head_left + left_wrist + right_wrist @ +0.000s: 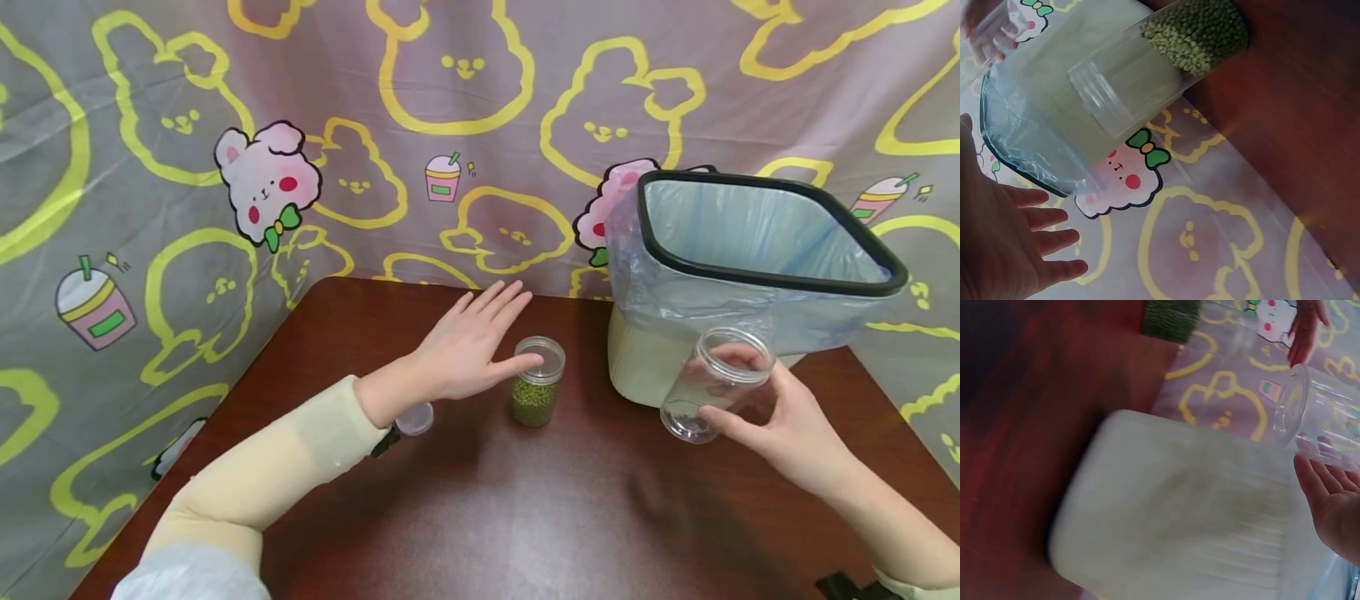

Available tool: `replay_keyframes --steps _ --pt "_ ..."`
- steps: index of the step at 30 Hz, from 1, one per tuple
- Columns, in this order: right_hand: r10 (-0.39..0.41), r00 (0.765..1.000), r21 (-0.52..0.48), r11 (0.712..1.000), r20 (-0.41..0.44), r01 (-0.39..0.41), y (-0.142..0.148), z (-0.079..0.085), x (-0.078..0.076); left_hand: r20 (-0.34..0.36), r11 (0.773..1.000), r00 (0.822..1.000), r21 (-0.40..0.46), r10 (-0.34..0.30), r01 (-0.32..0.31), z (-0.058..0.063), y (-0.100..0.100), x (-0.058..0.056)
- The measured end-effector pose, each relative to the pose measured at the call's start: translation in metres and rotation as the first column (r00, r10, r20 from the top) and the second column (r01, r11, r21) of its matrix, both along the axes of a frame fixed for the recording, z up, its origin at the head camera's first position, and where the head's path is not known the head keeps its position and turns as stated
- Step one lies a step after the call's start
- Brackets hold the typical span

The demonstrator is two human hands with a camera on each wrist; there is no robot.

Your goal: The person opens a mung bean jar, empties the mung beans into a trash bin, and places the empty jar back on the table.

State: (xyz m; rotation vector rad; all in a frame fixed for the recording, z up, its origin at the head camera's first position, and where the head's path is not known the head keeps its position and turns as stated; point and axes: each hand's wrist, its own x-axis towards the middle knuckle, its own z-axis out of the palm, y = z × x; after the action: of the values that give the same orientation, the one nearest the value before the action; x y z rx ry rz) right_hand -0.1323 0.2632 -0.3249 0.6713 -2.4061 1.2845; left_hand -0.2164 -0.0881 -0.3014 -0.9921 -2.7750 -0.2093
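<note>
My right hand grips a clear plastic jar with nothing inside, tilted a little, in front of the bin. In the right wrist view the same clear jar lies against the right hand's fingers. Partly filled with green mung beans, a second clear jar stands uncovered on the table. Just left of it my left hand is held up with straight, spread fingers. Its thumb overlaps the bean jar's mouth in the head view. The left wrist view shows this bean jar beyond the left palm.
A cream bin lined with a bluish plastic bag under a black rim stands at the back right. Near the left wrist lies a small round translucent lid on the dark red-brown table. Patterned cloth hangs behind.
</note>
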Motion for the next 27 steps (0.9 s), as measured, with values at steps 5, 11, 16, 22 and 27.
replay_keyframes --steps 5,11,16,22,27 --pt "-0.038 0.999 0.050 0.998 -0.025 0.039 -0.005 -0.018 0.001 0.018 0.999 1.000 0.047 0.014 -0.015 -0.010 -0.010 0.001" --pt "-0.050 0.999 0.106 0.993 0.001 0.049 -0.004 -0.039 -0.002 0.045 0.994 0.998 0.102 0.031 -0.036 -0.017 -0.022 0.004" --pt "-0.038 0.996 0.103 0.994 0.076 0.030 0.001 -0.057 -0.007 0.077 0.988 0.996 0.145 0.041 -0.052 -0.026 -0.031 0.005" --pt "-0.028 0.988 0.091 0.996 0.150 0.015 0.006 -0.073 -0.012 0.126 0.979 0.991 0.196 0.038 -0.063 -0.038 -0.040 0.006" --pt "-0.037 0.990 0.138 0.990 0.133 0.019 0.007 -0.080 -0.013 0.189 0.965 0.981 0.248 0.036 -0.083 -0.047 -0.049 0.006"
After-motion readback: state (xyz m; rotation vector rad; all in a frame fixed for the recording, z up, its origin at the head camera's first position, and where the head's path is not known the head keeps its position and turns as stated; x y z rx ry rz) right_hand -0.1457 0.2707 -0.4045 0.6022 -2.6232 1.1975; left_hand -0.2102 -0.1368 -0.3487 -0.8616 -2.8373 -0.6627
